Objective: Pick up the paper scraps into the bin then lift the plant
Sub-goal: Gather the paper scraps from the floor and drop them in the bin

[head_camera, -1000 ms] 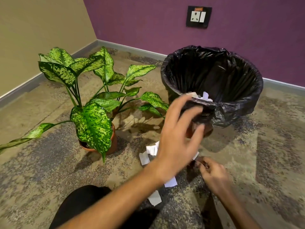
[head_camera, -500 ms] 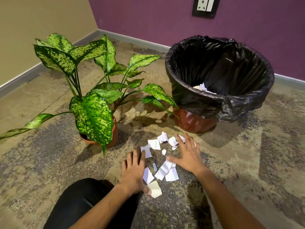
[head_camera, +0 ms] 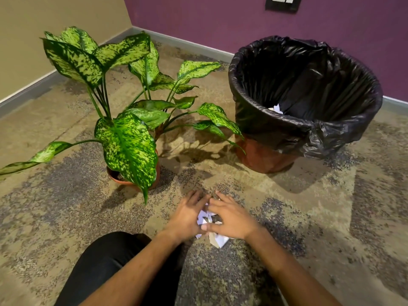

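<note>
White paper scraps [head_camera: 206, 218] lie bunched on the carpet between my two hands. My left hand [head_camera: 187, 215] cups the pile from the left, fingers curled over it. My right hand [head_camera: 231, 218] closes on it from the right, thumb under the scraps. A few scraps [head_camera: 219, 240] stick out below my hands. The bin [head_camera: 265, 160], lined with a black bag [head_camera: 309, 133], stands at the right back, with scraps [head_camera: 277, 108] inside. The green spotted plant [head_camera: 130, 140] in a terracotta pot [head_camera: 114, 176] stands at the left.
The floor is a mottled beige and grey carpet [head_camera: 309, 217]. A purple wall with a socket plate [head_camera: 283, 3] runs behind the bin, and a beige wall [head_camera: 44, 29] behind the plant. My dark-clad knee [head_camera: 106, 261] is at the lower left.
My left hand came down from the bin to the floor. Both hands then swept the spread scraps together into one pile and now close on it.
</note>
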